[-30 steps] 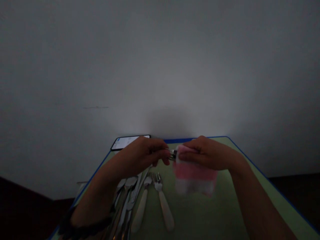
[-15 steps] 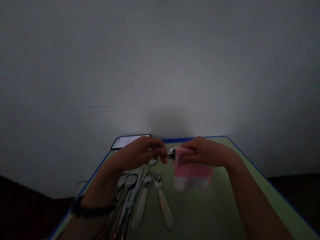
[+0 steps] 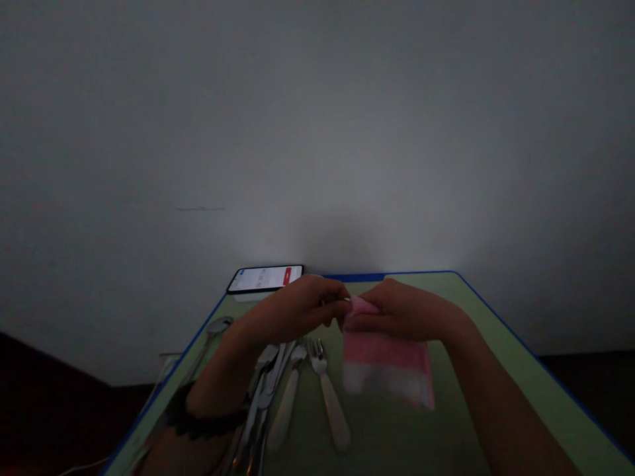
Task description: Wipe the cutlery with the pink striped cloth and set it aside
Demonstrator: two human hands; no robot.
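My left hand [image 3: 302,307] and my right hand [image 3: 399,311] meet above the green table [image 3: 476,344]. The left hand's fingers pinch the end of a small metal utensil [image 3: 344,301], only a glint of it showing. The right hand is closed on a pink and white cloth [image 3: 387,367], wrapped round the utensil's other end, and the rest of the cloth hangs down blurred. A dark band sits on my left wrist [image 3: 198,420].
Several pieces of cutlery lie under my left arm, among them a white-handled fork [image 3: 330,396] and a spoon [image 3: 213,328] near the left edge. A lit phone [image 3: 265,278] lies at the table's far left corner. A pale wall stands behind.
The two hands have drawn closer, so less of the metal utensil shows. The hanging cloth has swung lower and to the right. The view shifted slightly, revealing a spoon at left.
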